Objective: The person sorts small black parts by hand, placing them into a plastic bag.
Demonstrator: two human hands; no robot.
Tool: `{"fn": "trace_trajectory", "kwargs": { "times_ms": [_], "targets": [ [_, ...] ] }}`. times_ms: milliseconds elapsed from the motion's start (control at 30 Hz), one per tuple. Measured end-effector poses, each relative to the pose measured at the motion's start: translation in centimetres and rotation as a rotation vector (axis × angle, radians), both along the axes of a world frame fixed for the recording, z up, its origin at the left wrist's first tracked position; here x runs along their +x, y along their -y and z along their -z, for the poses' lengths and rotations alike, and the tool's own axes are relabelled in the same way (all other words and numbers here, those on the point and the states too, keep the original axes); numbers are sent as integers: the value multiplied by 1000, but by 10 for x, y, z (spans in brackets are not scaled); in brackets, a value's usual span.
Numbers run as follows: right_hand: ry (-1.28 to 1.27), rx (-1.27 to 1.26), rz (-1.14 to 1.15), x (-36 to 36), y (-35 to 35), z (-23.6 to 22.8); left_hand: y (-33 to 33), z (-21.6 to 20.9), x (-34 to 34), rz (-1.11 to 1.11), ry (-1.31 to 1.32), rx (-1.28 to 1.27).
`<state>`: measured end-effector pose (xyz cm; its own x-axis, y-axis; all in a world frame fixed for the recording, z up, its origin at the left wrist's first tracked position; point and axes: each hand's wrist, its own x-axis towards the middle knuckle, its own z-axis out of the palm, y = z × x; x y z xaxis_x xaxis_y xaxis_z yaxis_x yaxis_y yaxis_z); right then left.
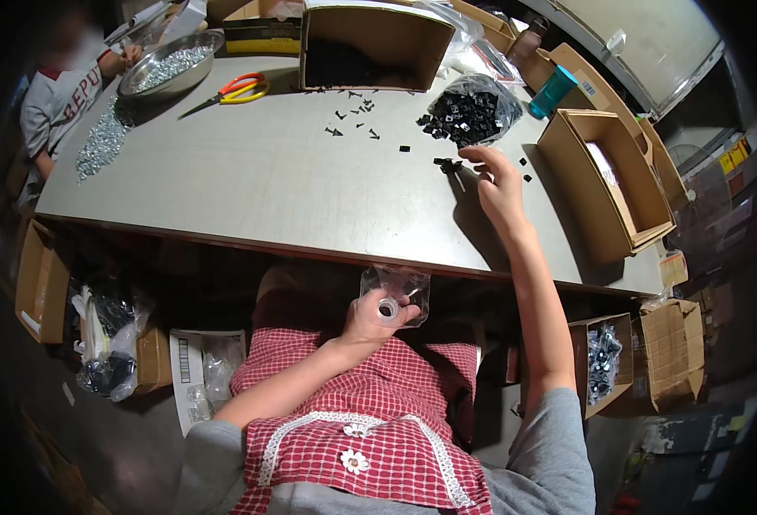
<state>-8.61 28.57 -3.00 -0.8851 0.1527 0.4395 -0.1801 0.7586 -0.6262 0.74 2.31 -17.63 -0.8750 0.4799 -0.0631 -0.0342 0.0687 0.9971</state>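
Observation:
My left hand (368, 319) is at my lap below the table edge, closed round a clear plastic bag (411, 287). A round, clear ring like a bottle neck (387, 308) shows between its thumb and fingers. My right hand (500, 184) hovers over the table, its fingers bent and apart, with nothing visible in them. Close by its fingertips lies a small cluster of black plastic pieces (449, 165). Beyond it, many more black pieces (462, 118) spill from an open clear bag (507, 107).
Dark screws (361, 107) lie before an open cardboard box (378, 51). Red-and-yellow scissors (237, 90), a metal bowl (168, 73) and a pile of silvery parts (102, 144) occupy the left. A cardboard box (601, 184) and teal bottle (553, 91) stand right. Another person (65, 103) is far left.

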Motion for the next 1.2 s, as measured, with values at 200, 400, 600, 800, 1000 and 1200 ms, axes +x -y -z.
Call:
{"fn": "trace_trajectory", "kwargs": {
  "times_ms": [200,400,600,800,1000,1200],
  "targets": [
    [-166,180,-94,1,-1,14,0,-5,0,-34,-35,-61],
    [66,-147,-124,4,-1,11,2,-5,0,-34,-50,-22],
    [-8,155,-141,7,12,6,1,8,-3,9,-44,-135],
    [-32,109,-293,35,39,-2,1,-3,-5,39,-56,-120],
    [213,-73,-696,81,70,-24,-1,6,2,-30,-158,85],
    [-77,-25,-132,50,-12,-20,3,-17,6,33,77,13]
  ]
}}
